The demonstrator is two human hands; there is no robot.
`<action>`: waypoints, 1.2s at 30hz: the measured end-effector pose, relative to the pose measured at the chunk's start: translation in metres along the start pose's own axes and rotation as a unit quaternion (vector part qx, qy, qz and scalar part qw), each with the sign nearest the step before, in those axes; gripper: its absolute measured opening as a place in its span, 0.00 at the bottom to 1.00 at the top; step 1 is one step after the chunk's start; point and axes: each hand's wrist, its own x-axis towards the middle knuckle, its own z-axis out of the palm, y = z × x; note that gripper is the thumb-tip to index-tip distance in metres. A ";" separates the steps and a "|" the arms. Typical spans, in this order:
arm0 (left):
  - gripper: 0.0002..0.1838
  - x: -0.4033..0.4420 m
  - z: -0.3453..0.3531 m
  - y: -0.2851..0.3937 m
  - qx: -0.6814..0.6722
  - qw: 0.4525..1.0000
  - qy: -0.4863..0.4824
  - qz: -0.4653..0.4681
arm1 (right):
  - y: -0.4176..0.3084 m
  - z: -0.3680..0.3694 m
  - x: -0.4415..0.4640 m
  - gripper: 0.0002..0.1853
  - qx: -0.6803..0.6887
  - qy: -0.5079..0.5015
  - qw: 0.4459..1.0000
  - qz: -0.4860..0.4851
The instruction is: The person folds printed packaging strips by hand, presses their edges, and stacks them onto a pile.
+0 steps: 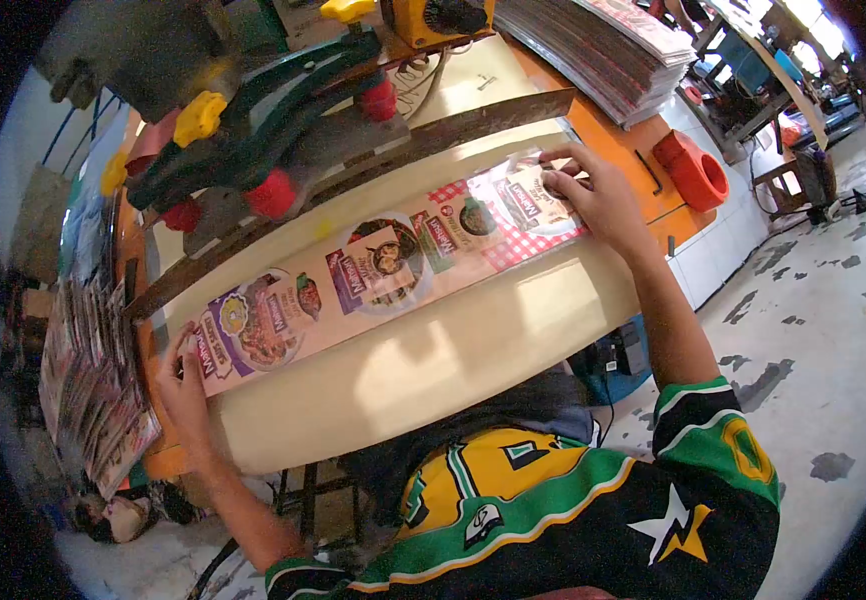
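A long printed strip [328, 268] with food pictures lies across a cream-coloured board [423, 370], just in front of a long dark metal bar [353, 185]. At the strip's left end, my left hand [186, 385] pinches the edge between thumb and fingers. My right hand [598, 195] is at the right end, its thumb and fingers curled together on the strip's upper corner, beside a red-and-white checked part. Both arms are stretched wide and the strip lies flat between them.
Behind the bar stands a green machine frame [283, 120] with red feet and yellow knobs. A red ring-shaped holder [691, 170] and a black hex key [647, 172] are at the right. Printed stacks sit at the back right [603, 50] and far left [98, 380].
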 end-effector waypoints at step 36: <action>0.21 0.038 0.001 -0.009 0.015 0.994 -0.036 -0.105 | 0.002 0.022 0.031 0.12 -0.209 0.079 0.974 -0.027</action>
